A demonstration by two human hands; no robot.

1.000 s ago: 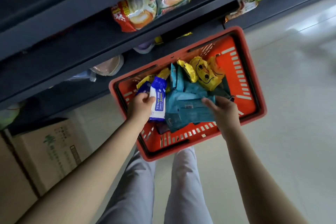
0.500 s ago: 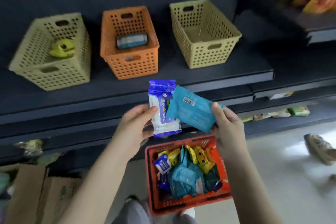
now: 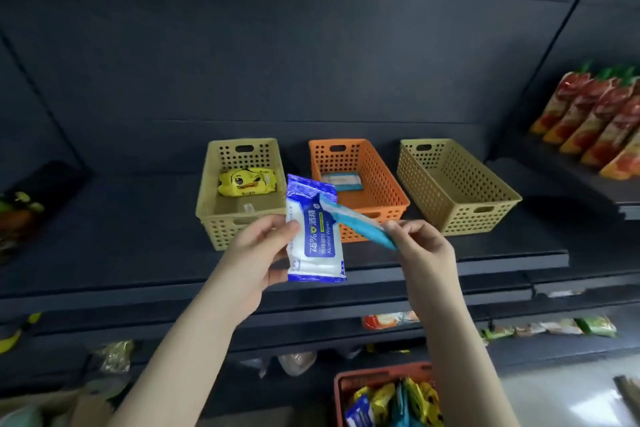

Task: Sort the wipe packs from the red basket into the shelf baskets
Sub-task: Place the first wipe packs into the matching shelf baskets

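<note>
My left hand (image 3: 258, 253) grips a blue-and-white alcohol wipe pack (image 3: 315, 236), held upright in front of the shelf. My right hand (image 3: 424, 248) pinches a teal wipe pack (image 3: 356, 222) seen edge-on, pointing toward the orange basket (image 3: 377, 180). That basket holds one teal pack (image 3: 341, 181). The left yellow basket (image 3: 211, 204) holds a yellow duck pack (image 3: 247, 181). The right yellow basket (image 3: 485, 194) shows nothing inside. The red basket (image 3: 377, 380) sits at the bottom edge with several packs in it.
The three shelf baskets stand in a row on a dark shelf (image 3: 138, 239). Red snack bags (image 3: 595, 125) line a shelf at the right. Lower shelves carry small packets (image 3: 547, 328). A cardboard box (image 3: 52, 409) sits at bottom left.
Both hands lifted a pack out of the red basket and rose to shelf height. The teal pack has turned edge-on toward the orange basket. The view tilted up to the shelf.
</note>
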